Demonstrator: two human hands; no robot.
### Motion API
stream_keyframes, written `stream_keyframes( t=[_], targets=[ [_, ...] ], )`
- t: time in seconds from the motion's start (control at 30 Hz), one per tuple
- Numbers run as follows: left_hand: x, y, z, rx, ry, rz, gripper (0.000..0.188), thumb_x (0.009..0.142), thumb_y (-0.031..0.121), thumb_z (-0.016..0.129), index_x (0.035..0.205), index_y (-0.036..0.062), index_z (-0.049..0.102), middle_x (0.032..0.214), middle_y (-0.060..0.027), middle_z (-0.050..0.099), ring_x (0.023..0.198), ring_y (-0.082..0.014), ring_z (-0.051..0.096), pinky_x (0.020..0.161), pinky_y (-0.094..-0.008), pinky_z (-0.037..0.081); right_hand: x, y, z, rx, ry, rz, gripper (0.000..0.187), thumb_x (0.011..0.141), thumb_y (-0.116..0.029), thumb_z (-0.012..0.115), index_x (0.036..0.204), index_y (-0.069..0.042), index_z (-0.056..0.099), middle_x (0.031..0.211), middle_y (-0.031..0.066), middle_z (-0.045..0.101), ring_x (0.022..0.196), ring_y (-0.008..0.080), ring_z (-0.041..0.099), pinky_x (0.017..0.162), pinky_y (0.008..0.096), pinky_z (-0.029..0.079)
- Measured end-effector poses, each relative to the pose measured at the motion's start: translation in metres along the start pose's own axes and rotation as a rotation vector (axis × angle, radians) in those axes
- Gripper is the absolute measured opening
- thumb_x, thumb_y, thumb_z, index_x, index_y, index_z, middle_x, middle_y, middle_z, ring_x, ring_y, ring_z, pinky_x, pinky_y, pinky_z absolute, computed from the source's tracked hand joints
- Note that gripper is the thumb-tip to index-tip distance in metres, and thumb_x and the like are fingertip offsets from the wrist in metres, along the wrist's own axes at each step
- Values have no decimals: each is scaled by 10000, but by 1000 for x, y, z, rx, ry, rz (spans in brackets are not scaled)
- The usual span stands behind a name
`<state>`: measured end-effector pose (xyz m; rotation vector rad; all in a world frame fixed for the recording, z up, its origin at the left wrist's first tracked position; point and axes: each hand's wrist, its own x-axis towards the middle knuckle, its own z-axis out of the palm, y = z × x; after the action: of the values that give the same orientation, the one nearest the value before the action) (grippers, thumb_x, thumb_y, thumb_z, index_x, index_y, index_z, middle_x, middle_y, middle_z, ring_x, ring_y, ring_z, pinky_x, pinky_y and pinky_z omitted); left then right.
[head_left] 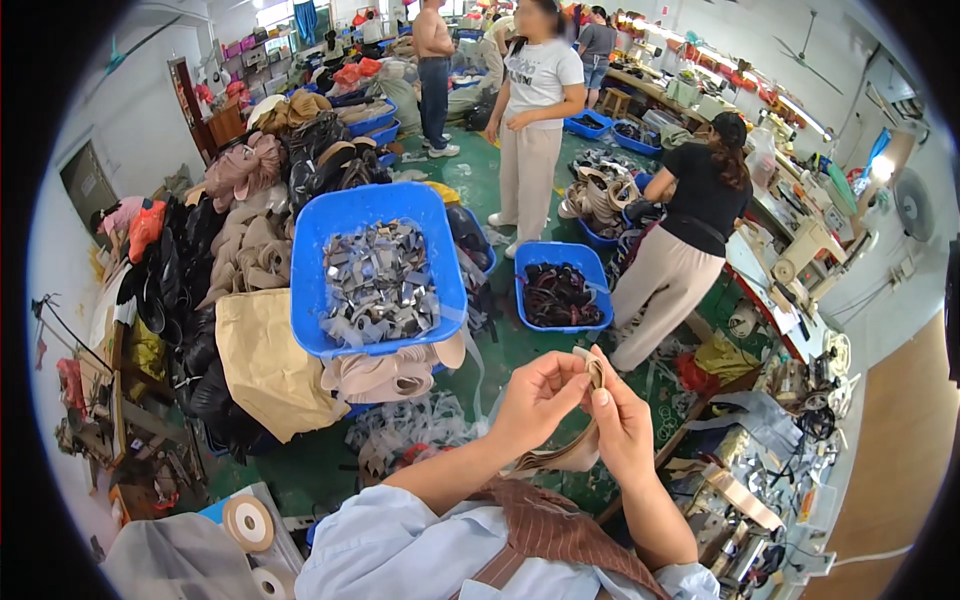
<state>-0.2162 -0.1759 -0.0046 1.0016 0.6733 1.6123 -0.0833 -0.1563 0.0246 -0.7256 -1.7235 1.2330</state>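
Both my hands are raised in front of my chest, pinching a beige fabric strip. My left hand (538, 398) has its thumb and fingers closed on the strip's looped upper end. My right hand (624, 425) grips the same end from the other side, thumb and forefinger pressed together. Below the fingers the beige strip (572, 455) hangs in a curve toward my apron; my right hand hides part of it. Ahead and to the left stands a blue tub (308, 300) full of small grey, shiny and dark pieces, apart from my hands.
Another blue tub (524, 300) with dark strips sits on the green floor ahead. A person in black (690, 190) bends over tubs; a person in a white shirt (540, 75) stands nearby. Brown paper (265, 355) covers part of the left heap. Tape rolls (247, 523) lie lower left.
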Motion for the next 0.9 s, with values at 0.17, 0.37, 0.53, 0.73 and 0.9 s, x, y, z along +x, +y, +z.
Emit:
stream_keyframes(
  t=[0.17, 0.37, 0.53, 0.73, 0.9],
  targets=[
    [6, -2, 7, -44, -9, -30, 162, 884, 54, 534, 1024, -26, 547, 967, -71, 598, 879, -129, 587, 786, -275, 503, -1, 0, -6, 46, 61, -25, 397, 910, -105, 461, 1278, 40, 421, 1224, 153, 536, 1074, 163, 526, 916, 274, 392],
    [6, 0, 13, -33, -7, -63, 112, 877, 41, 535, 975, -14, 534, 913, -49, 586, 857, -104, 575, 769, -249, 490, -3, -1, -14, -287, 77, -151, 400, 859, -45, 503, 1255, 8, 466, 1192, 180, 548, 1051, 256, 568, 888, 296, 427],
    [8, 3, 11, 63, -103, -67, 83, 858, 25, 552, 932, 7, 518, 869, -19, 560, 828, -79, 558, 734, -220, 466, -5, -1, -14, -362, 143, -229, 435, 816, -29, 568, 1244, -25, 492, 1170, 192, 548, 1010, 277, 583, 829, 320, 472],
    [8, 13, 16, -106, -94, -239, 92, 850, 25, 566, 935, 7, 535, 891, -31, 580, 838, -99, 585, 765, -259, 510, -9, 4, -18, -345, 186, -242, 486, 768, -39, 634, 1237, -58, 510, 1178, 184, 539, 1001, 280, 585, 821, 314, 476],
    [7, 4, 13, -147, -110, -228, 99, 850, 35, 574, 943, 10, 550, 906, -48, 599, 850, -120, 601, 780, -284, 530, -9, 0, -18, -323, 196, -254, 457, 783, -75, 631, 1226, -55, 521, 1179, 182, 539, 1004, 278, 583, 822, 320, 474]
  ],
)
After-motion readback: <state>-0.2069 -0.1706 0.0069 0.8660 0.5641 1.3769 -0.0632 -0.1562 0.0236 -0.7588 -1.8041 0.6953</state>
